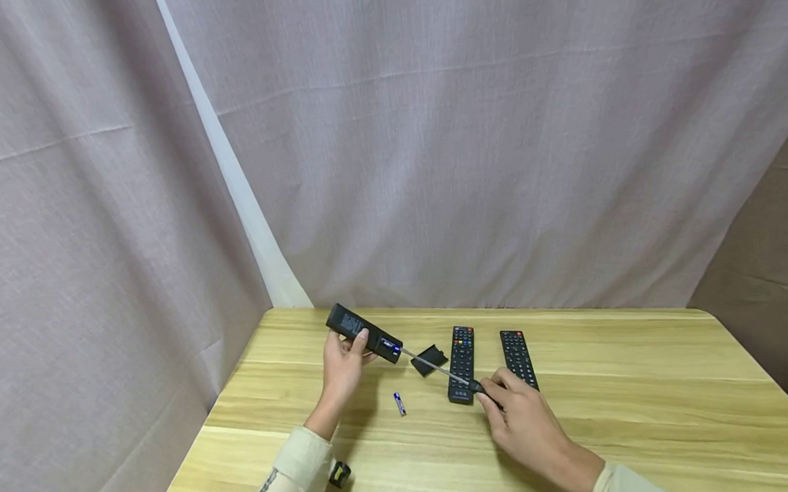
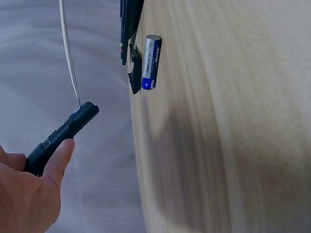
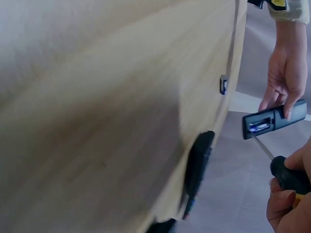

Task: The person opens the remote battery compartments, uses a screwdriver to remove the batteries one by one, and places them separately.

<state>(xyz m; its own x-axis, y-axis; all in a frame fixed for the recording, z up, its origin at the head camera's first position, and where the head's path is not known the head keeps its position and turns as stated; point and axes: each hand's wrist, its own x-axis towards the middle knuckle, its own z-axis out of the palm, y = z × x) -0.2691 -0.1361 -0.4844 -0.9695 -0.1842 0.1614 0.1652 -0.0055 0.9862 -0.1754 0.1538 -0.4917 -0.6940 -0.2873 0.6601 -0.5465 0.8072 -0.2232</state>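
My left hand [image 1: 342, 367] grips a black remote control [image 1: 358, 327] above the table, its back turned up and its battery compartment uncovered. One blue-and-silver battery [image 1: 389, 344] shows inside the compartment. My right hand [image 1: 527, 419] holds a screwdriver [image 3: 286, 174] by its dark handle, which has some yellow on it. The long metal shaft reaches left, and its tip is at the battery in the compartment. On the table below lies a loose blue-and-silver battery [image 1: 399, 403]. A black battery cover [image 1: 430, 360] rests to the right of the held remote.
Two more black remotes lie buttons up on the wooden table [image 1: 633, 382]: one remote [image 1: 461, 363] under the screwdriver's line, another remote [image 1: 518, 357] partly behind my right hand. A grey curtain [image 1: 463, 164] hangs behind the table's far edge.
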